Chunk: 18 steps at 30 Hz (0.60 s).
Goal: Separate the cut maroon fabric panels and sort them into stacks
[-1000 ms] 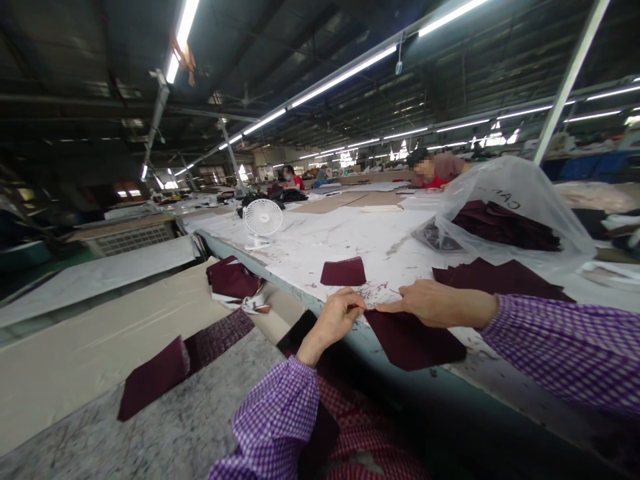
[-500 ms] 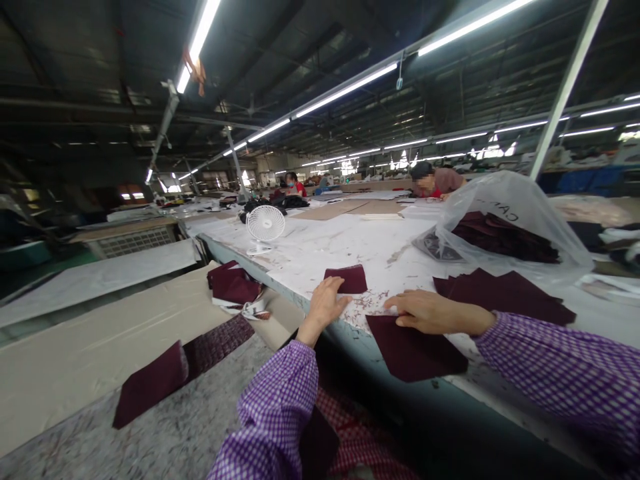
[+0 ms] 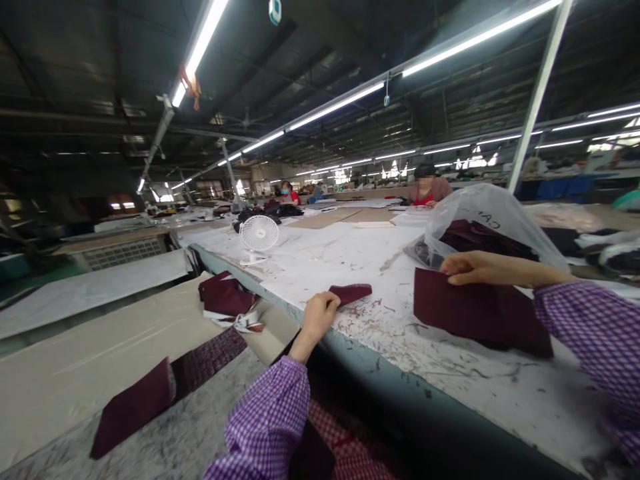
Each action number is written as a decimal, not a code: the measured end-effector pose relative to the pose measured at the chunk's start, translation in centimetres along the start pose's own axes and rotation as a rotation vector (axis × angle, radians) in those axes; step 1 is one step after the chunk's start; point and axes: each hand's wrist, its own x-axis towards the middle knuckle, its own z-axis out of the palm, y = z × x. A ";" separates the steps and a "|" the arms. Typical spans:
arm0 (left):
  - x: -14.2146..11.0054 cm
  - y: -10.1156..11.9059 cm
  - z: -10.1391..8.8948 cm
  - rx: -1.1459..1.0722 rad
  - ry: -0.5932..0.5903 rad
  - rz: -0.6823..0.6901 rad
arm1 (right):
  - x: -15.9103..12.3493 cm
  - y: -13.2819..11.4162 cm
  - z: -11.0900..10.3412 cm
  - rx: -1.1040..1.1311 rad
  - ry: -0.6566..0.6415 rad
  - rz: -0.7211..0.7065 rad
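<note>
My left hand (image 3: pixel 320 315) pinches the near left corner of a small maroon fabric piece (image 3: pixel 354 293) on the white-covered table (image 3: pixel 320 257). That piece is partly lifted and looks bent. Farther right, my right hand (image 3: pixel 483 268) grips the top edge of a larger maroon fabric panel (image 3: pixel 470 310) between thumb and fingers. This panel hangs raised above the tabletop, in front of a clear plastic bag (image 3: pixel 530 230) with dark maroon fabric inside. Small thread scraps lie on the table between my hands.
A white fan (image 3: pixel 259 233) stands near the table's left edge. On the lower surface at left are a maroon bundle (image 3: pixel 227 297) tied with white strips and another maroon piece (image 3: pixel 135 403). A co-worker (image 3: pixel 429 188) leans at the table's far side.
My right hand has picked up the larger panel from the table edge and moved it right and away from me. My left hand has gone from open to pinching the small piece.
</note>
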 end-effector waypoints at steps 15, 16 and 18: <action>-8.7 9.4 -1.2 -0.161 -0.236 0.201 | 0.7 -10.0 7.9 0.450 -0.310 0.151; -8.7 9.5 -1.3 -0.186 -0.277 0.207 | 0.8 -9.9 8.3 0.426 -0.296 0.097; -8.2 9.5 -1.5 -0.214 -0.295 0.191 | 1.0 -9.5 8.7 0.396 -0.283 0.012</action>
